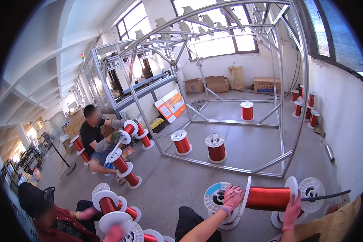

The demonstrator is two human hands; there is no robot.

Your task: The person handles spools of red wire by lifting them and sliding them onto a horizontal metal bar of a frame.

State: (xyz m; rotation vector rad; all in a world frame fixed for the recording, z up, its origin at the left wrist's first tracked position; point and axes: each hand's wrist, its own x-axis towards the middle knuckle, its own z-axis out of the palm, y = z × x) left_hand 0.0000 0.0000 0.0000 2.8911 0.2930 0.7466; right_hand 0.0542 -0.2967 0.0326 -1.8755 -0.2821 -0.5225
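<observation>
A large spool of red wire (pixel 268 198) lies on its side in front of me, held between my gloved hands. My left hand (pixel 233 197), in a pink glove, grips near its left white flange (pixel 246 198). My right hand (pixel 292 210), also in pink, closes over the edge of the right flange. Just left of my left hand, a white spool end with a blue label (pixel 214 189) faces up. Another white spool end (pixel 311 192) shows beyond my right hand. A dark rod (pixel 328 196) sticks out to the right there; where its inner end goes is hidden.
A metal frame (pixel 226 164) stands ahead, with upright red spools (pixel 216 148) at its base. At left, a co-worker in black (pixel 93 131) crouches among spools. Another in a dark red shirt (pixel 64 220) sits near stacked spools (pixel 108 203). Brown sheeting (pixel 339 220) lies at my right.
</observation>
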